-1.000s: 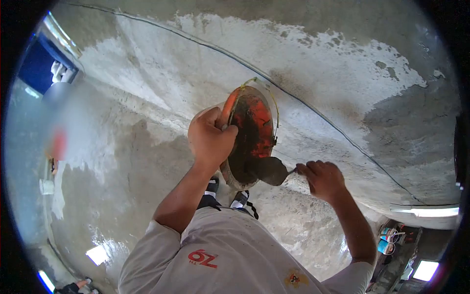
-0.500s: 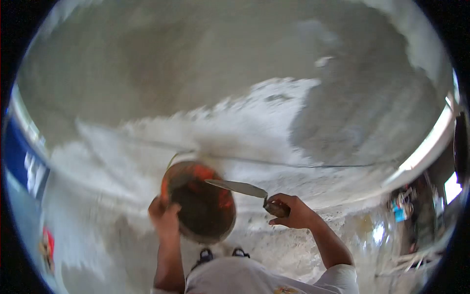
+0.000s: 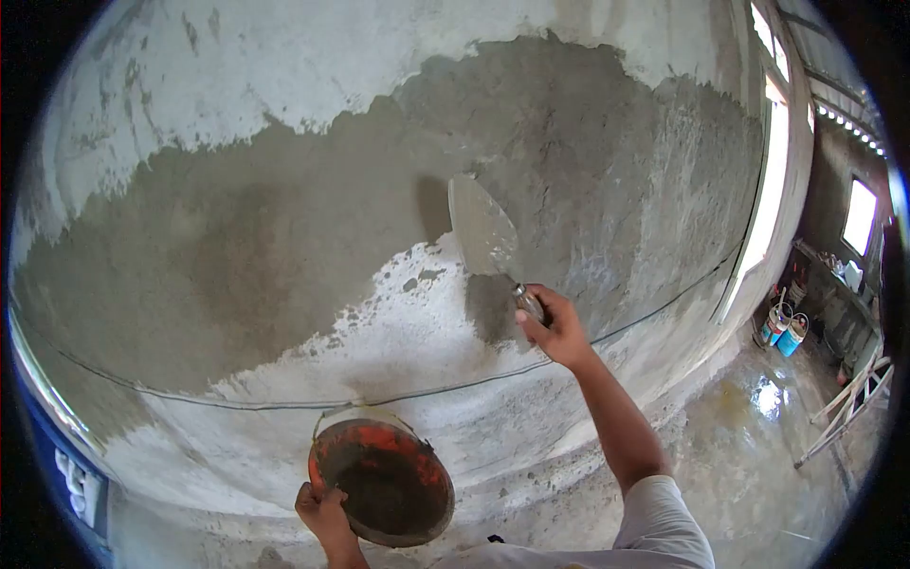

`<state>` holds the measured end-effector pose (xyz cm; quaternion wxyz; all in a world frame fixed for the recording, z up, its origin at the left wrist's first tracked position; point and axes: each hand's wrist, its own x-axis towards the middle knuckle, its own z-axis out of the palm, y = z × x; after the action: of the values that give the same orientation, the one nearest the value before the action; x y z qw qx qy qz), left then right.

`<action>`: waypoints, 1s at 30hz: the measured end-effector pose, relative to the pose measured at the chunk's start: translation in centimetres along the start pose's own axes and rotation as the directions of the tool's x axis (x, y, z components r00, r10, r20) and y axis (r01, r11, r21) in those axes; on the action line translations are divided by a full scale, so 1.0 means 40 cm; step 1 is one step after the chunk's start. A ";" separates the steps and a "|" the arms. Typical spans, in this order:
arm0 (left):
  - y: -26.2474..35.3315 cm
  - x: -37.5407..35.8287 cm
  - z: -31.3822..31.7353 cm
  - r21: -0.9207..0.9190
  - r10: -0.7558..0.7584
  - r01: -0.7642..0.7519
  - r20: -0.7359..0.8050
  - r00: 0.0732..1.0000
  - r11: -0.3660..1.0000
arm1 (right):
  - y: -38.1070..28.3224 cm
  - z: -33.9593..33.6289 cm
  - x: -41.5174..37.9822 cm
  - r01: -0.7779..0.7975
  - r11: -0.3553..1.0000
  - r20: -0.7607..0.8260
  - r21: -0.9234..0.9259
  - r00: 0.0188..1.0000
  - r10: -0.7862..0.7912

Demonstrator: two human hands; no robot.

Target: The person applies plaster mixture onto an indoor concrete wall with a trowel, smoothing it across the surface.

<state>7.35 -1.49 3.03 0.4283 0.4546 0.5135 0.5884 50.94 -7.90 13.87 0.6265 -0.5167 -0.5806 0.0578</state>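
Observation:
My right hand (image 3: 553, 325) grips the handle of a trowel (image 3: 483, 226), its broad blade pointing up and left in front of the wall. Whether the blade touches the wall cannot be told. Dark grey plaster (image 3: 313, 218) covers a wide band of the wall, with a pale uncoated patch (image 3: 408, 308) below the blade. Low down, my left hand (image 3: 324, 512) holds the left rim of an orange-red bucket (image 3: 431, 465) with dark grey mortar (image 3: 387, 488) inside and a thin wire handle.
A cable (image 3: 284, 406) runs across the lower wall. Light comes through a tall window (image 3: 770, 180) at the right. Two paint buckets (image 3: 789, 337) and a wooden frame (image 3: 848, 408) stand on the floor (image 3: 725, 474) at the right.
The view has tilted up to show more of the wall. My right hand has raised the trowel from above the bucket to the plastered wall. The bucket now appears lower, still in my left hand.

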 end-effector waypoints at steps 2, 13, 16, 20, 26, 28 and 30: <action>-0.008 -0.004 0.009 -0.005 0.033 -0.033 -0.012 0.999 0.999 | 0.038 0.027 0.047 -0.004 0.996 -0.029 0.088 1.000 0.007; -0.033 -0.025 -0.031 0.040 0.049 -0.048 -0.033 0.998 0.998 | 0.166 0.199 -0.059 -0.041 0.998 -0.058 -0.053 0.998 0.038; -0.027 -0.029 -0.037 0.050 -0.006 0.008 -0.051 0.999 0.999 | 0.142 0.187 -0.091 -0.039 0.996 -0.050 -0.086 0.998 0.035; -0.025 -0.034 -0.035 0.047 -0.002 0.005 -0.075 0.997 0.999 | 0.087 0.135 0.008 -0.052 0.998 -0.191 0.033 0.980 0.058; -0.008 -0.042 -0.046 0.020 -0.042 0.045 -0.111 0.993 0.999 | 0.090 0.159 0.078 0.057 0.964 -0.185 -0.261 0.977 -0.108; -0.037 -0.027 -0.067 -0.029 -0.015 0.012 -0.099 0.995 1.000 | 0.139 0.193 0.006 0.127 0.943 -0.132 -0.307 0.976 -0.174; -0.057 -0.021 -0.078 -0.090 0.089 -0.095 -0.072 0.993 0.991 | 0.135 0.204 -0.049 0.201 0.915 -0.063 -0.349 0.969 -0.237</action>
<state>4.58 -2.72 0.49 0.4038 0.4373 0.4782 0.6458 46.74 -2.03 7.01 0.5596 -0.5511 -0.6027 -0.1408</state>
